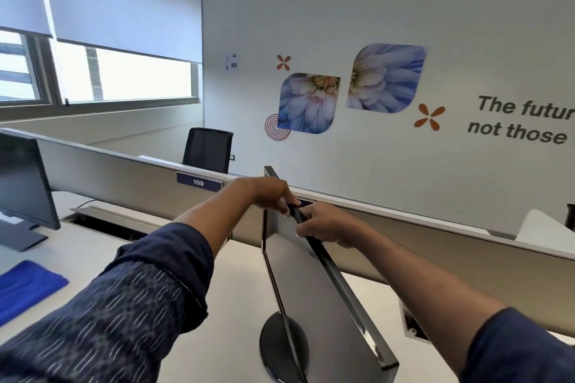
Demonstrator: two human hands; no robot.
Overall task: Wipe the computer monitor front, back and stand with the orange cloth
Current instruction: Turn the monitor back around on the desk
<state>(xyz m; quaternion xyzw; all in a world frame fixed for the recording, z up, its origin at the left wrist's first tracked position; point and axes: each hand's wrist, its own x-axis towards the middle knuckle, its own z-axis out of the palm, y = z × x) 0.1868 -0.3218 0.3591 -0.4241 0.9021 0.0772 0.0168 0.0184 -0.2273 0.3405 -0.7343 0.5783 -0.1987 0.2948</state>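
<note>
Head view: left hand [270, 196] and right hand [330, 225] clamped on monitor [314, 292] top edge.

The monitor [306, 286] stands on the table [239, 289] before a partition [124, 177], a second monitor [21, 180] and a cloth [25, 286] lying to its left.

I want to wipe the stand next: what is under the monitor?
A round black base rests on the white desk under the monitor. The tilted panel covers the stand's neck and part of the base.
</note>
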